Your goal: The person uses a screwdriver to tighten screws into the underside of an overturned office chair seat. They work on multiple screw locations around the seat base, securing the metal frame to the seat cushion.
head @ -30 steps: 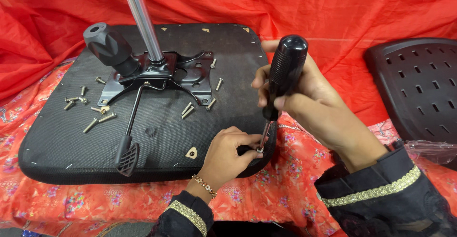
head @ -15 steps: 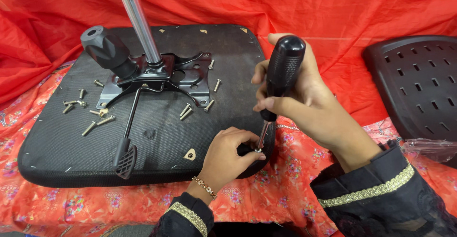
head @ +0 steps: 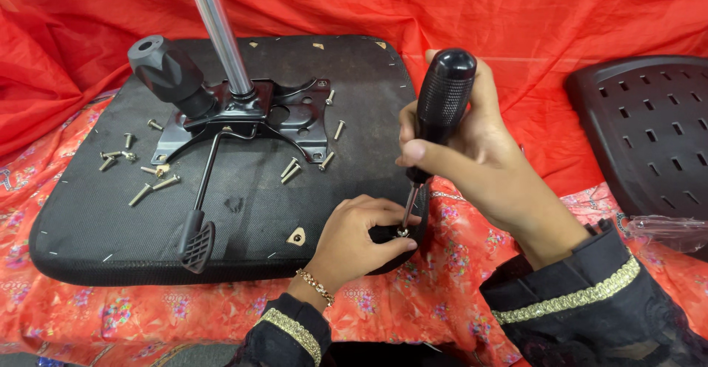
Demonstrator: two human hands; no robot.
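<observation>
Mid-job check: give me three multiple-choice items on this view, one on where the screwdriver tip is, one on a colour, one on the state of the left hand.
1. Where does the tip of the screwdriver stand?
A. At the near right corner of the seat pan
B. On the metal mounting plate
C. On the perforated black panel

2. What colour is the cloth under and behind the work?
A. Blue
B. Red
C. White

3. What is the left hand doing?
A. Lying flat on the cloth
B. Gripping the chrome column
C. Pinching at the screw under the tip

Answers: 1 A, the shaft held by the right hand comes down at that corner. 2 B, red fabric fills the background. 3 C, its fingers close around the screw at the seat edge.
</observation>
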